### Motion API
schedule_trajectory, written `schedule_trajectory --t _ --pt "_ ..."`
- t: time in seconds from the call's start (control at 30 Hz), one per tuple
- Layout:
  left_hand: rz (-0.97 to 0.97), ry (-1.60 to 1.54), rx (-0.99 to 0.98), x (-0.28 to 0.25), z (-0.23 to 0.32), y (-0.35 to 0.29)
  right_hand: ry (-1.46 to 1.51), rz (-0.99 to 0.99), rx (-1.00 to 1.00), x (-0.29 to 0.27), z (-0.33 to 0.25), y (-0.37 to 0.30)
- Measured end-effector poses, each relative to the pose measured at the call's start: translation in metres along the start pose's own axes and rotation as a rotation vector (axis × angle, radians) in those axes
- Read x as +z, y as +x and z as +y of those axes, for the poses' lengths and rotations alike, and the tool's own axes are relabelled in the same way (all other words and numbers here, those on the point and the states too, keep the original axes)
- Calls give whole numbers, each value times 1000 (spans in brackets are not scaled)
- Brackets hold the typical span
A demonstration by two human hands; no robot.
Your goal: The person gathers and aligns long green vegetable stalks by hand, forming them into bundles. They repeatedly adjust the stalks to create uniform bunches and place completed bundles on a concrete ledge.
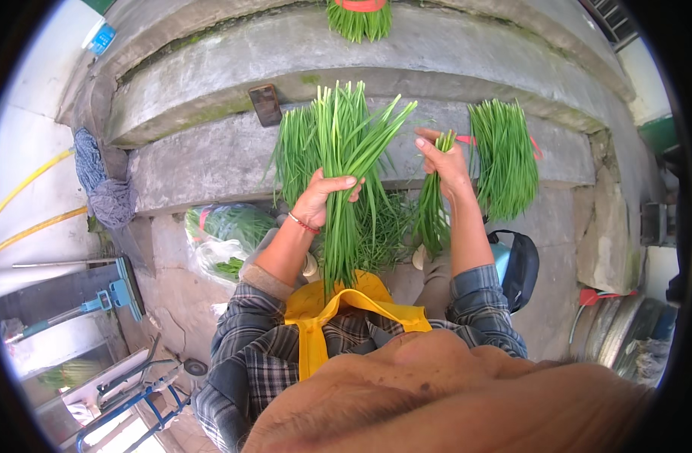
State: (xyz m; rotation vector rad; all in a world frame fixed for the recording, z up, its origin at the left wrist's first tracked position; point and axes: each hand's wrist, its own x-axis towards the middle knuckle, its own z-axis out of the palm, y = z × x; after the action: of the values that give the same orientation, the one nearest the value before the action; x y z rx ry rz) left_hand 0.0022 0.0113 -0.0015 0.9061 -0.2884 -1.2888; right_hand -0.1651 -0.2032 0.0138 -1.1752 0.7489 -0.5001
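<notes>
My left hand [316, 200] is closed around a thick bunch of green chives [344, 143], its pale stem ends pointing away and its leaves hanging toward my lap. To the right, my right hand [447, 167] grips a thinner bunch of chives [432, 215], with short stem ends poking above the fist. More chives [291, 151] lie on the concrete step behind the left bunch. Beside my right hand rests a thick bundle of chives [505, 162] with a red tie around it, mostly hidden. Loose chive leaves [390, 226] are heaped below, between my arms.
A phone [266, 105] leans against the riser. Another red-banded chive bundle [361, 23] sits on a higher step. At left are a clear plastic bag [229, 238] of greens, a grey mop [110, 198] and a blue squeegee [119, 291]. A dark bag [520, 272] stands right of my knees.
</notes>
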Motion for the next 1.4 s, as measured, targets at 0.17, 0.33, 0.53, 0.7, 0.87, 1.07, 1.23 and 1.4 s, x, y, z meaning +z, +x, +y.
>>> schedule_trajectory --t 0.17,0.33,0.53,0.7,0.87,1.07,1.23,1.4 --pt "-59 55 -119 7 -9 0 372 -82 -92 30 -8 -8" --pt "-122 -91 -174 15 -15 1 312 38 -205 24 -11 -11" --pt "-35 -250 -120 0 -8 5 371 137 -213 7 -20 -14" --pt "27 -240 36 -7 7 2 498 119 -214 -13 -22 -9" --pt "115 -88 218 -18 30 1 573 18 -343 -56 -17 0" --pt "134 184 171 -14 23 4 508 -57 -343 -8 -43 -19" --pt "16 289 54 6 4 4 476 -160 -212 -13 -6 6" --pt "15 271 -9 11 -2 3 522 -41 -96 -2 -6 2"
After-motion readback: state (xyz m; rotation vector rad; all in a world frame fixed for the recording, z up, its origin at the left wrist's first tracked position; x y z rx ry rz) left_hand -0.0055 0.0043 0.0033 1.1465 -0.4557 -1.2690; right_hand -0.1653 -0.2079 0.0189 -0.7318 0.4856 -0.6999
